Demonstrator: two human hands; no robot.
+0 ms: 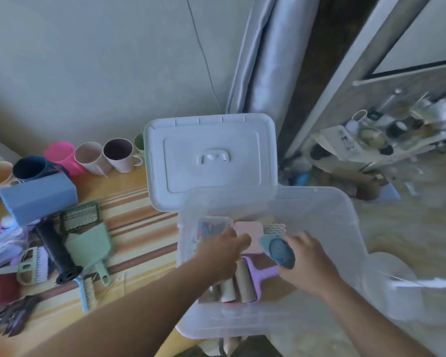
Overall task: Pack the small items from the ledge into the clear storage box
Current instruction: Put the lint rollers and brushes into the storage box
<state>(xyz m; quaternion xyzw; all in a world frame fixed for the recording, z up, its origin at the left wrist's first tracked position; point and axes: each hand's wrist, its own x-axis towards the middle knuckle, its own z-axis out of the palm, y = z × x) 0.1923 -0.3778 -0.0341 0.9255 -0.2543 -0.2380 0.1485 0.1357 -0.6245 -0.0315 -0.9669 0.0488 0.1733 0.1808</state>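
**Head view: a blue oval scrubber carried into the clear storage box**

Head view, the only one given, looks down on both hands working inside the clear storage box [345, 228], which stands just beside the striped ledge [139, 228]. A blue-grey oval scrubber [280, 249] is held in the right hand [310, 264], fingers curled round its lower end, above the box floor. It is judged light and rigid, with a smooth moulded back (probably a little slick), so a grip across its narrow sides is thought safest. The left hand [223, 249] is lowered into the box with fingers bent near a pink flat piece [249, 231]; whether anything is pinched cannot be told through the blur.

Already inside are seen a lilac roller frame [264, 270] with cardboard tubes [245, 282], and a small clear case [211, 228]. The box walls are thin, translucent and likely flexible. Its white lid [209, 155] is propped upright behind, against the wall.

On the ledge, hard plastic pieces remain: a green dustpan [90, 247], a black spool [56, 253], a blue comb [86, 292] and a row of matte mugs [119, 155]. All are judged light and unbreakable, easily taken by handle or rim.
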